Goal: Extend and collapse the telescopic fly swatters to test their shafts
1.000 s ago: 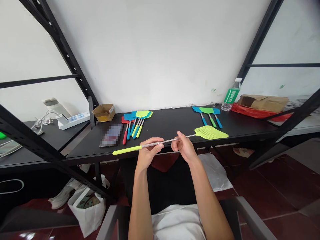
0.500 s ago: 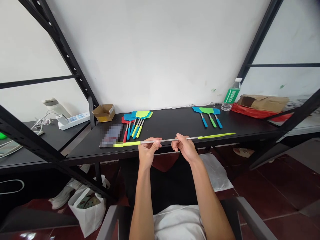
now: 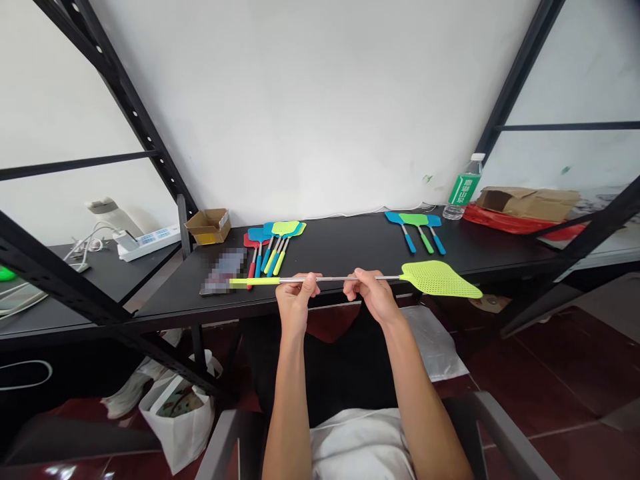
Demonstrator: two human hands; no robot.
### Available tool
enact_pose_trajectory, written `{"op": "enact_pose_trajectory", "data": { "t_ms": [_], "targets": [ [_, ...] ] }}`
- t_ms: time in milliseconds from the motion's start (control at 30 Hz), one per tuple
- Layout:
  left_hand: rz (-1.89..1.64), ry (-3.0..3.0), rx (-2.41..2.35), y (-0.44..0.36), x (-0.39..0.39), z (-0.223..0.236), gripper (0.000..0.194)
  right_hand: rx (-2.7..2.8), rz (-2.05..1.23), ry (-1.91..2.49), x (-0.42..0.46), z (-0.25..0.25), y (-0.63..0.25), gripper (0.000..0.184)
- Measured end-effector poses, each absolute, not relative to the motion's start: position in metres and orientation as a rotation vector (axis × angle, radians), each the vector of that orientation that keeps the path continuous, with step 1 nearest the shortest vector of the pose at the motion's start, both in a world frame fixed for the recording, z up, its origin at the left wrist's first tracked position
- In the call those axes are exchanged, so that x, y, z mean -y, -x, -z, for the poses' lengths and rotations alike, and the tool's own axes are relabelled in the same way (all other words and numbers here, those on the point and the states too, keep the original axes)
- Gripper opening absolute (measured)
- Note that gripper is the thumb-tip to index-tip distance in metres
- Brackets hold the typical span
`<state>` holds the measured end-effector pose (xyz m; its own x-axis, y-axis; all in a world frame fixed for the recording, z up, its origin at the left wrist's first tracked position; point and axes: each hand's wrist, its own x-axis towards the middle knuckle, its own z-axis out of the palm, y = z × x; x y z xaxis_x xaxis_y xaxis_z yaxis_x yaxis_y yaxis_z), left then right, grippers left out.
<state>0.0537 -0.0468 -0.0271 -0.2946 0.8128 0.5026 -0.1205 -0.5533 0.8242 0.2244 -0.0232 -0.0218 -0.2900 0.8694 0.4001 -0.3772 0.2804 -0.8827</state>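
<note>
A yellow-green fly swatter (image 3: 440, 279) with an extended metal rod lies level across both hands, above the table's front edge. My left hand (image 3: 296, 297) is closed round the rod just beside the yellow grip, thumb on top. My right hand (image 3: 369, 292) pinches the rod farther right, nearer the perforated head, which shows its broad face. On the table behind my left hand, several blue, yellow-green and red fly swatters (image 3: 274, 247) lie fanned out with short rods. Behind my right hand lie two blue fly swatters and a green fly swatter (image 3: 420, 230).
The black table (image 3: 345, 243) stands against a white wall. An open cardboard box (image 3: 208, 228) and a blurred flat object (image 3: 224, 270) are at its left. A water bottle (image 3: 464, 189) stands at the right, beside cardboard on red plastic (image 3: 520, 220). Black shelf posts flank both sides.
The held fly swatter has turned about its rod: its head was edge-on and now shows its broad face. Both hands keep nearly the same places on the rod.
</note>
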Motion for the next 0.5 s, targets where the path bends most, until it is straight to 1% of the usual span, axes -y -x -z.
{"op": "enact_pose_trajectory", "data": {
  "t_ms": [67, 200, 333, 500],
  "targets": [
    [-1.846, -1.359, -0.886, -0.052, 0.049, 0.026, 0.027, 1.32, -1.329, 0.497, 0.023, 0.021, -0.227, 0.043],
    [-1.864, -1.29, -0.78, -0.046, 0.051, 0.026, 0.03, 1.282, -1.354, 0.482, 0.023, 0.022, -0.23, 0.044],
    [-1.883, -1.241, -0.687, -0.036, 0.051, 0.027, 0.027, 1.269, -1.394, 0.485, 0.022, 0.023, -0.229, 0.044],
    [-1.881, -1.268, -0.625, -0.029, 0.051, 0.029, 0.023, 1.209, -1.426, 0.504, 0.022, 0.021, -0.228, 0.055]
  ]
}}
